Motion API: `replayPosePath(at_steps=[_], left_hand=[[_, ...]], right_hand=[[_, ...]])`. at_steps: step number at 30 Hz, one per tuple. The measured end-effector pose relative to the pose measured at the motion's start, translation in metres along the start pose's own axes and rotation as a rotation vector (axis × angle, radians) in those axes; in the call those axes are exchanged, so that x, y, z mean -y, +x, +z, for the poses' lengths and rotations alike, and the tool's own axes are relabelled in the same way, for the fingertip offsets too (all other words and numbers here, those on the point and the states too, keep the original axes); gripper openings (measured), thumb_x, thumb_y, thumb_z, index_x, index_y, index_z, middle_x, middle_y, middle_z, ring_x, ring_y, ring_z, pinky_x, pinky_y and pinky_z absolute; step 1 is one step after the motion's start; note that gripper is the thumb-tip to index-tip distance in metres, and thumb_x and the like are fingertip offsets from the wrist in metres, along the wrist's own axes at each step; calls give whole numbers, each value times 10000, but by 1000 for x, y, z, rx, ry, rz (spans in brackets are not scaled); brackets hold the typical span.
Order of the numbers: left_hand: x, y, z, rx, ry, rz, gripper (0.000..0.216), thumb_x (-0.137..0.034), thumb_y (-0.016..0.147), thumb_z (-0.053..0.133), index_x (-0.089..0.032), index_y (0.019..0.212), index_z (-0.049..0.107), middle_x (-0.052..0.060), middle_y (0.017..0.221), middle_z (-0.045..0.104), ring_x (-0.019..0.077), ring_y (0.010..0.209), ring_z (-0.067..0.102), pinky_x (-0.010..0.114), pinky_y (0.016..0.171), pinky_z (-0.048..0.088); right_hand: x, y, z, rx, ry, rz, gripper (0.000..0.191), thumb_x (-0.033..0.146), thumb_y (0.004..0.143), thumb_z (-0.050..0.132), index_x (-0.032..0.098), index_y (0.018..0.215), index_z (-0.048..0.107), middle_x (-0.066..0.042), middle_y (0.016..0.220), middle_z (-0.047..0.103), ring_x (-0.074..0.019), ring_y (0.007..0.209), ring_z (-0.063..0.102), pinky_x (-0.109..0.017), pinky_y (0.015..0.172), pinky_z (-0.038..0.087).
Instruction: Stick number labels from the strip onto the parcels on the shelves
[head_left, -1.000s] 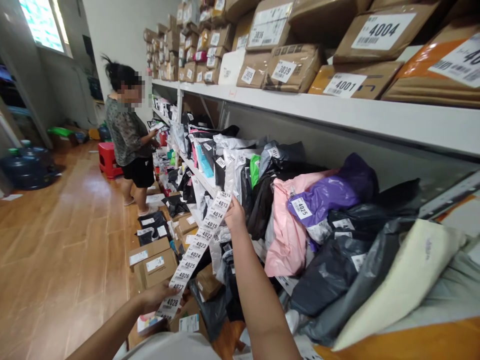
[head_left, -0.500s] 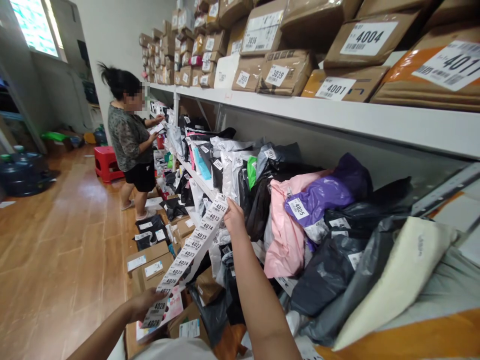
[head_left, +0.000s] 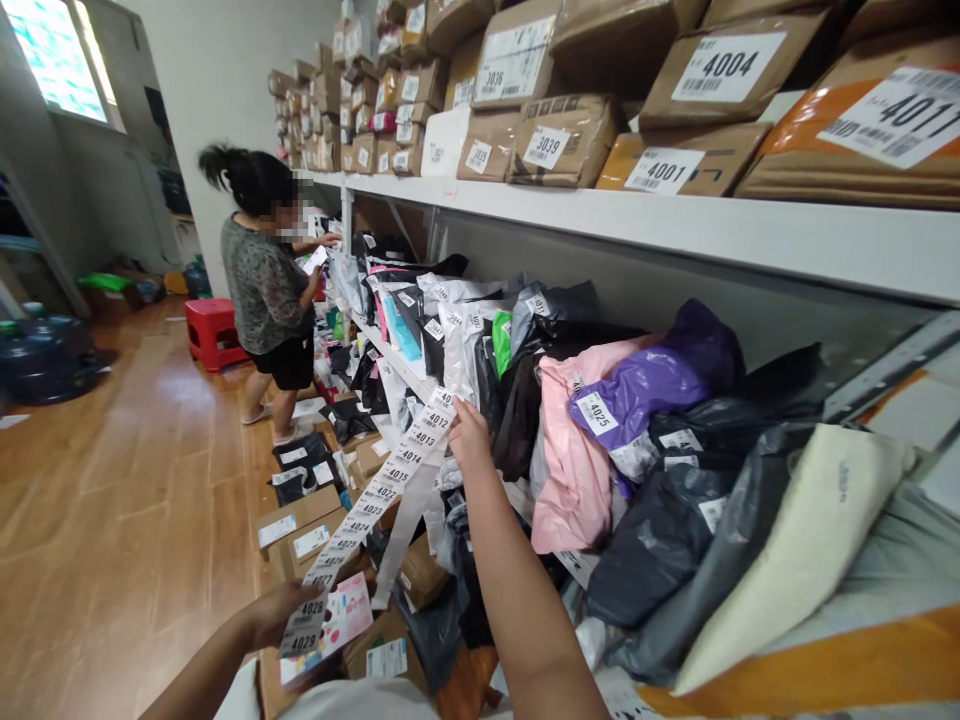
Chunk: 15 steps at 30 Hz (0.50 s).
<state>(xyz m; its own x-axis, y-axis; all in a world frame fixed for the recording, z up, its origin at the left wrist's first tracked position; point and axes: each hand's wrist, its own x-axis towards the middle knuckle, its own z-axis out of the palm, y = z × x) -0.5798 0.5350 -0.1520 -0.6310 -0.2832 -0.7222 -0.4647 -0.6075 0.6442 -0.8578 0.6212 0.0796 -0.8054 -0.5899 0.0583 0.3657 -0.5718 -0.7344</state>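
Label strip runs diagonally between both hands, taut-looking, printed side up, in front of the shelving and over the parcels on the floor. Left hand grips the lower end near 4027–4028, with 4029 below it; fingers partly hidden. Right hand pinches the upper end, just above 4012; top number partly cut off by the fingers. Readable in between: 4013, 4014, 4015, then 4022 through 4026. A plain pale length hangs down behind, from near the right hand.

Right of the right hand: pink bag, with purple bag tagged 4025 beside it, touching. Dark gray bag lower down, cream bag leaning further right. Green bag stands among the gray and black ones.

White shelf above carries taped boxes: 3039 box, 4001 box, 4004 box on top of that, orange parcel tagged 4011 at far right.

Under the strip, floor parcels: brown carton, pink-patterned package by the left hand.

Further back, co-worker stands at the shelving, holding a flat white item; red stool just behind.
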Motion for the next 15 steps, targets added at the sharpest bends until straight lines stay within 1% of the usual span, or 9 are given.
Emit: replayPosePath(at_steps=[3,5,7,10,13,15], left_hand=[[-5,-5,-1,21,-26,-23,634,-512,404,862,-188,826,517,81,718,679,236,669,665,338,624,509],[-11,-10,0,31,-66,-39,649,-499,412,866,-182,868,531,83,753,688,246,710,678,339,639,513],[-17,-16,3,60,-106,-64,685,-506,429,859,-177,938,541,82,793,700,256,737,685,332,609,513],[-28,-25,8,136,-161,-78,734,-520,482,834,-175,1056,534,77,831,717,277,783,690,337,566,517],[-38,-33,15,221,-210,-46,718,-492,553,813,-160,1121,525,80,843,727,280,821,691,354,600,534],[-42,-35,19,270,-223,-34,695,-470,590,802,-148,1140,527,85,864,731,276,834,691,355,615,537]], right_hand=[[1,5,-1,6,12,-17,164,157,644,697,148,792,627,-20,686,720,-178,704,693,-312,743,559],[3,9,-2,-25,25,-16,157,126,644,682,146,790,631,-18,695,725,-169,689,691,-314,747,561],[5,12,-2,-60,35,-7,149,103,648,668,148,785,633,-13,695,726,-164,682,689,-323,753,564],[6,15,-3,-57,35,-16,146,104,663,656,147,802,642,-21,709,726,-177,727,694,-343,768,563],[5,16,-5,-18,28,-34,158,118,678,653,147,833,651,-33,752,731,-189,794,694,-346,783,561],[3,17,-5,-19,35,-39,156,115,680,650,151,832,649,-28,758,731,-181,784,693,-336,782,561]])
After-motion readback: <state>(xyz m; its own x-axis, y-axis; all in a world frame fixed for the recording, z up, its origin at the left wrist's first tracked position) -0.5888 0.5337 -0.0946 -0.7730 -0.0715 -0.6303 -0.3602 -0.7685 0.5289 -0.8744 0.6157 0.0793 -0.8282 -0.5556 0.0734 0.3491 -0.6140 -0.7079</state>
